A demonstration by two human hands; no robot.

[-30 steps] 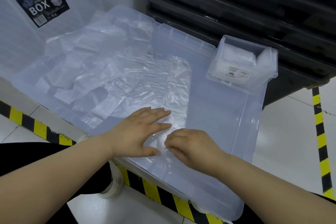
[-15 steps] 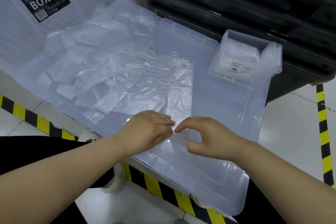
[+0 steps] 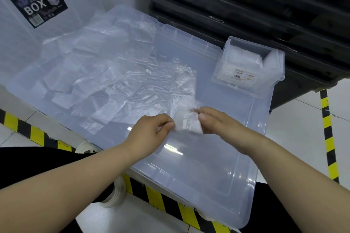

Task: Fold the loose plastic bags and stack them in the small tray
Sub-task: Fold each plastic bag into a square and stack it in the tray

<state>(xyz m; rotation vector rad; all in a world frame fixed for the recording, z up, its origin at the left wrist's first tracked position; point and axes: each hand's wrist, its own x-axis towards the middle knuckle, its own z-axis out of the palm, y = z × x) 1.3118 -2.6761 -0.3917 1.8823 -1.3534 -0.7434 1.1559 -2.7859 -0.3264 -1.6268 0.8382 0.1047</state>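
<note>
The left hand and right hand each pinched the bag's near end in their fingers, apparently to fold it forward, the small tray waiting beyond.

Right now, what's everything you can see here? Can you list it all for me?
half-folded bag: one, clear, between both hands
loose bags: many overlapping, clear, spread across the lid
lid: one, clear, under everything
small tray: one, clear, lid's far right corner, folded bags inside
storage box: one, clear, black label, far left
shelving: black, behind
hazard tape: yellow-black, floor
left hand: one, pinches the bag
right hand: one, holds its other edge
</note>
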